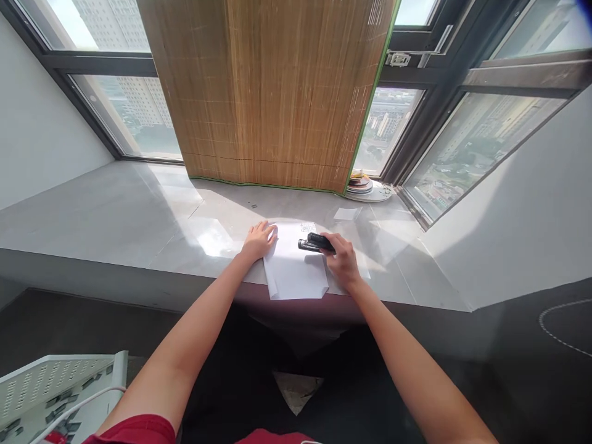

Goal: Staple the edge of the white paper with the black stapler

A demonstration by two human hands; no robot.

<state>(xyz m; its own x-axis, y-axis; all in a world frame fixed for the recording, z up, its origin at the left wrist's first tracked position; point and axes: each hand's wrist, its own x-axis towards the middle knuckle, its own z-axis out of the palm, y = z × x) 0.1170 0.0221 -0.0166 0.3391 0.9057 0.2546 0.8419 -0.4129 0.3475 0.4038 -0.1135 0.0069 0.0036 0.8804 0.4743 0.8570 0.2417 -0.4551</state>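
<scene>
A white sheaf of paper (293, 268) lies on the grey window ledge (139, 216), its near edge hanging slightly over the front. My left hand (259, 240) rests flat on the paper's left edge with fingers stretched out. My right hand (341, 259) is closed around a black stapler (315, 243), which lies across the paper's upper right part with its nose pointing left.
A bamboo blind (272, 92) hangs against the window behind the ledge. A stack of plates (367, 187) sits at the back right corner, with a small white paper slip (346, 214) nearby. A white perforated appliance with a cable (55, 388) stands at lower left.
</scene>
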